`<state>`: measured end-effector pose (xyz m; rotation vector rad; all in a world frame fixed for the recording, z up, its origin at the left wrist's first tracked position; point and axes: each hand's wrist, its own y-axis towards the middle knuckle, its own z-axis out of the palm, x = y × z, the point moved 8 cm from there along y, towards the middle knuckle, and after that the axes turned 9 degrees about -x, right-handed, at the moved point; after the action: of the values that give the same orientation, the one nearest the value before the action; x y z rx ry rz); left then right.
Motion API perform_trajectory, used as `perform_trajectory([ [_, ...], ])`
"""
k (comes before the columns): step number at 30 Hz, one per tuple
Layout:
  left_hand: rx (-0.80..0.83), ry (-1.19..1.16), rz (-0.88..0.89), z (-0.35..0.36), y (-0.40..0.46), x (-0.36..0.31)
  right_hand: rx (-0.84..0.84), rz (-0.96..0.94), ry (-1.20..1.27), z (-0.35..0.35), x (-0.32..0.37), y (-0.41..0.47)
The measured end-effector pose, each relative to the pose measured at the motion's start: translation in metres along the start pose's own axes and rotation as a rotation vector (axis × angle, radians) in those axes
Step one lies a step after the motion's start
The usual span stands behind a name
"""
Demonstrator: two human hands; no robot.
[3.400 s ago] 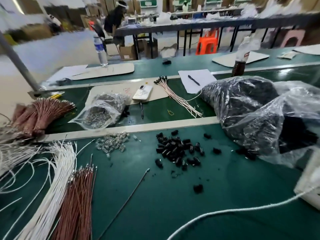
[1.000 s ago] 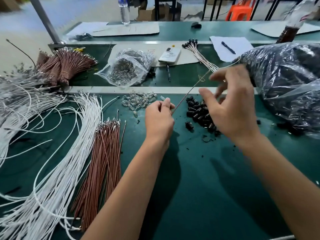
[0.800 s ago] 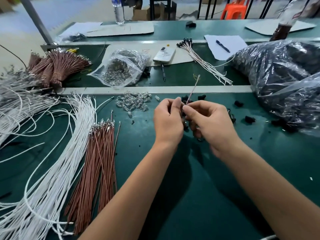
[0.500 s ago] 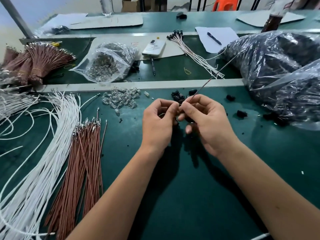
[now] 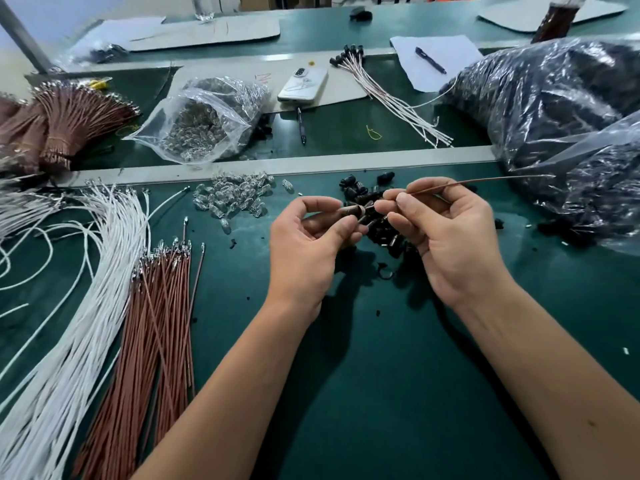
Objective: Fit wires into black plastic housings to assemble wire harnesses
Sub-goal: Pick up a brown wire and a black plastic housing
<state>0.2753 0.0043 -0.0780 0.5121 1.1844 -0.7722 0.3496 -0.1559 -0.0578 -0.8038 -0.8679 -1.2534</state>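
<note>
My left hand point(image 5: 308, 244) pinches a small black plastic housing point(image 5: 351, 211) between thumb and fingers above the green mat. My right hand point(image 5: 446, 237) pinches a thin brown wire point(image 5: 485, 181) near its end, right beside the housing; the wire runs off to the right. Under and behind my hands lies a pile of loose black housings point(image 5: 367, 195). Bundles of brown wires point(image 5: 156, 306) and white wires point(image 5: 69, 306) lie on the left of the mat.
Clear small bulbs point(image 5: 235, 195) lie left of the housings, with a bag of them point(image 5: 201, 123) behind. Large plastic bags of black parts point(image 5: 561, 123) fill the right. Finished harnesses point(image 5: 391, 98), a phone point(image 5: 303, 84), a pen and tied brown bundles point(image 5: 59, 123) lie beyond the metal rail.
My hands came into view and met over the housing pile. The brown wire in my right hand has swung down from pointing up and away to lying almost level towards the right.
</note>
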Motion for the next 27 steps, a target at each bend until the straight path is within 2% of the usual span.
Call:
perform_trajectory([
  [6,0.032,-0.014,0.016,0.0028,-0.0017,-0.002,0.003,0.032,0.02,0.0018,-0.0013,-0.002],
  [18,0.065,0.006,-0.068,0.0059,-0.0052,-0.0046,0.003,0.082,0.063,0.0021,-0.0031,-0.004],
  [27,0.098,-0.008,-0.09,0.0066,-0.0056,-0.0044,-0.024,0.031,-0.002,-0.0003,0.0008,-0.0052],
])
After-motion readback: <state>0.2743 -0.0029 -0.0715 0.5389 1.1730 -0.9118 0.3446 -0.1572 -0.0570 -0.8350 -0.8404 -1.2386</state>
